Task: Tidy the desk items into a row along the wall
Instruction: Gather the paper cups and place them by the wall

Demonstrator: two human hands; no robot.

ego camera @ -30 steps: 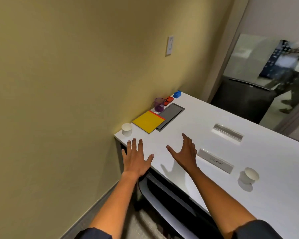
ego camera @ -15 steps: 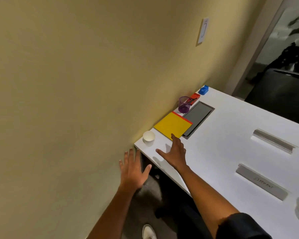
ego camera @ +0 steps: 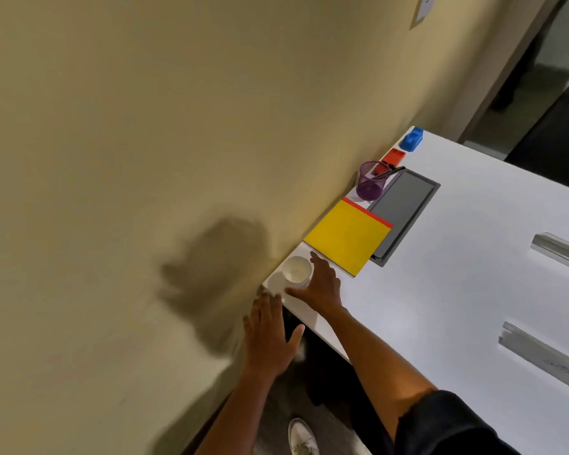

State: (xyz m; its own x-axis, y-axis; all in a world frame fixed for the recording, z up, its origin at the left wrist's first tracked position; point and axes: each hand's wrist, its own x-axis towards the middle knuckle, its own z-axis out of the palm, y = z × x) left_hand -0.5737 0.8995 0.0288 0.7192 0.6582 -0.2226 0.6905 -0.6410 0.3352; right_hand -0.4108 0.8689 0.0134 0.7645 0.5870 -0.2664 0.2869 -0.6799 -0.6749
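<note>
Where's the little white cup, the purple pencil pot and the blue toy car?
white cup (ego camera: 296,269), head view, on its inside bottom.
purple pencil pot (ego camera: 370,183), head view, on its mesh side wall.
blue toy car (ego camera: 412,140), head view, on its roof.

Bare forearms, a dark short sleeve (ego camera: 447,425) on the right arm, a white shoe (ego camera: 301,436) below.
</note>
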